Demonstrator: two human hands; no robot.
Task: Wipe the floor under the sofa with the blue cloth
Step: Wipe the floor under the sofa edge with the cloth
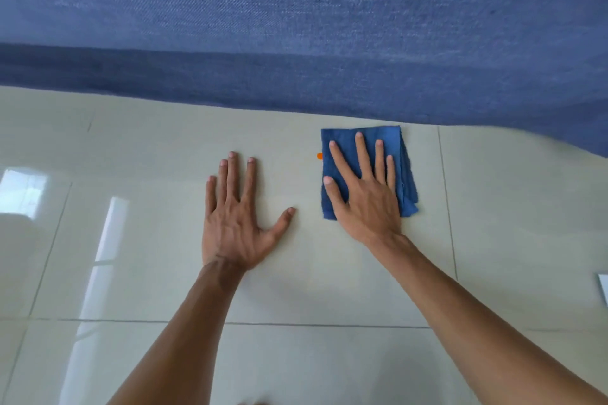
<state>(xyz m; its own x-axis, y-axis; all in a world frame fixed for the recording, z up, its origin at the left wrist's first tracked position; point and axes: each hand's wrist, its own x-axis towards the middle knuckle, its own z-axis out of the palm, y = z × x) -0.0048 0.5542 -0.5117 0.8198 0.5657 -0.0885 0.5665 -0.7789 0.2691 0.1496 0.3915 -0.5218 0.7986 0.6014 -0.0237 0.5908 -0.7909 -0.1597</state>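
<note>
The folded blue cloth [406, 171] lies flat on the pale tiled floor [148, 148], just in front of the sofa's lower edge. My right hand [365, 194] presses down on the cloth with its fingers spread and pointing toward the sofa. To the left, my left hand [235, 220] rests palm down on bare tile, fingers apart, holding nothing. The blue fabric sofa [296, 26] fills the top of the view; its bottom edge runs across just beyond the cloth. The floor beneath the sofa is hidden.
A small orange dot [319, 155] sits on the tile at the cloth's left edge. Glossy tiles reflect window light at the left. A pale flat object [603, 289] shows at the right edge.
</note>
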